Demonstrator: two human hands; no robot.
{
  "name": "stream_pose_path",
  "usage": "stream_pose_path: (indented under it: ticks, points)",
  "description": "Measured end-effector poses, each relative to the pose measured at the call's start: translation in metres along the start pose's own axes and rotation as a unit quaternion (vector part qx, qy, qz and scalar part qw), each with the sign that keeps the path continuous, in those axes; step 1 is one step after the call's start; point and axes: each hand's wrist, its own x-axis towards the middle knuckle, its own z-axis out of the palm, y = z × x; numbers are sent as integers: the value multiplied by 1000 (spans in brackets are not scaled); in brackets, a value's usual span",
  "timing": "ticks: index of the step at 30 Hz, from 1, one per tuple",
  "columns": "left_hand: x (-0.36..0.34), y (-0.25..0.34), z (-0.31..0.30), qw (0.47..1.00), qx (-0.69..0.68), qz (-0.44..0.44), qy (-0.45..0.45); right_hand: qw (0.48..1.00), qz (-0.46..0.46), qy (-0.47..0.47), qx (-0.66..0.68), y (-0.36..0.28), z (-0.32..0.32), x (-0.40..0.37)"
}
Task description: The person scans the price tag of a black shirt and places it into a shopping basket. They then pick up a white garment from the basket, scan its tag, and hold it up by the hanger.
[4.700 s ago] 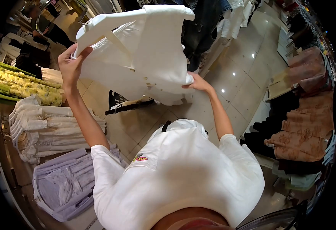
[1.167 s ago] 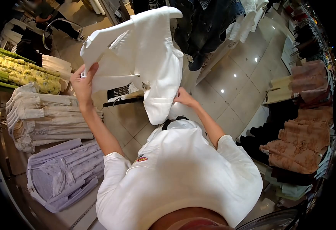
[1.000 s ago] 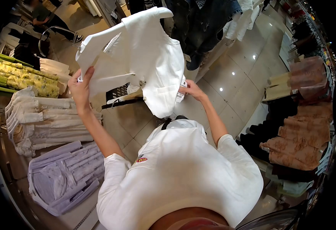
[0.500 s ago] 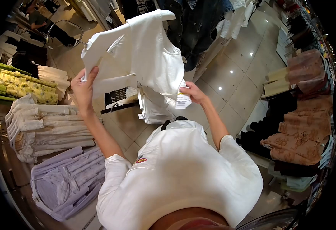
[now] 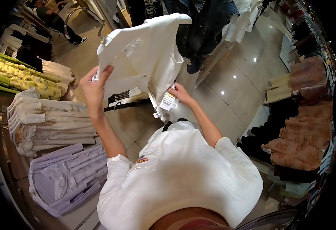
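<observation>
A white sleeveless top [image 5: 158,46] hangs on a thick white hanger [image 5: 185,18], held out in front of me and tilted. My left hand [image 5: 95,87] is closed around the lower left end of the hanger, thumb on the near side. The hanger's metal hook [image 5: 101,35] points up and left. At the top's lower right edge, my right hand [image 5: 182,95] pinches a white price tag [image 5: 168,100] with a yellow strip and printed barcode. Below the top, a white strap-like piece [image 5: 153,102] dangles between my hands.
Racks on my left carry yellow floral garments [image 5: 26,78], cream blouses [image 5: 49,120] and lilac garments [image 5: 68,176]. Dark denim garments [image 5: 202,32] hang ahead. To my right are brown patterned garments [image 5: 296,140]. A seated person [image 5: 55,23] is at the far left.
The top and hanger have shifted right along with my left hand. My right hand has drawn left and the tag has turned more towards me.
</observation>
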Motion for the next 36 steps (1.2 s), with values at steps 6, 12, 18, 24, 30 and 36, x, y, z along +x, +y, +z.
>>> stream_pose_path:
  ticks: [6,12,18,24,30,36]
  points:
    - [-3,-5,9,999,-28,-13,16,998,62,-19,7,-20,16,-21]
    - [-6,1,28,999,-48,-26,2,911,-91,59,-399,-3,71,-34]
    - [-8,-6,31,998,-47,-38,-23,890,-67,205,-401,22,66,-25]
    - [-11,-11,25,997,-57,-45,-12,893,-94,189,-398,4,32,-23]
    - [4,-27,-7,999,-32,3,-33,929,-83,95,-348,-85,-15,-43]
    - [8,-54,12,996,-20,-38,-77,939,-45,64,-335,-135,-23,-57]
